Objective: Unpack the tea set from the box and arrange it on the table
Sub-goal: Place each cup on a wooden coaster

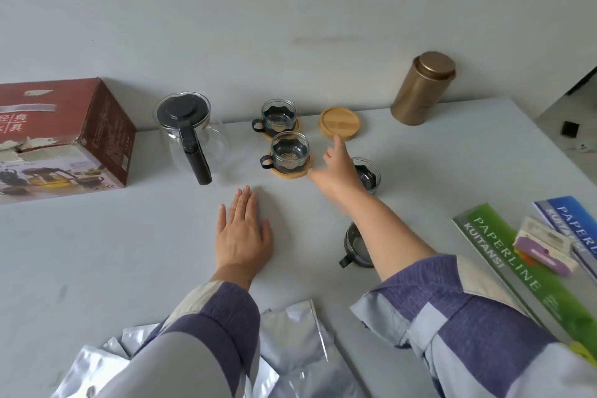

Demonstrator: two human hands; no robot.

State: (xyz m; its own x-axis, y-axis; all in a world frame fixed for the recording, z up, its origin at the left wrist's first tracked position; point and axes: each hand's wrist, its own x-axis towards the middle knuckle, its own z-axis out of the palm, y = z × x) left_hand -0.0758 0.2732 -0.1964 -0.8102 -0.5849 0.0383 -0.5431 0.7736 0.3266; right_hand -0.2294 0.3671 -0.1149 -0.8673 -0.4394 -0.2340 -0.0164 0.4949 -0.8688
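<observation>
Forearm hides 2 cups [366,176]; box [64,139] cut off left.

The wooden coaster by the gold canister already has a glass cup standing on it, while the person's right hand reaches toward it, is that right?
Not quite. The head view shows the wooden coaster by the gold canister bare, with no cup on it. The right hand does reach toward it.

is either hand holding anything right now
Nothing is held. The left hand lies flat on the table; the right hand reaches, fingers open, toward the empty wooden coaster.
</observation>
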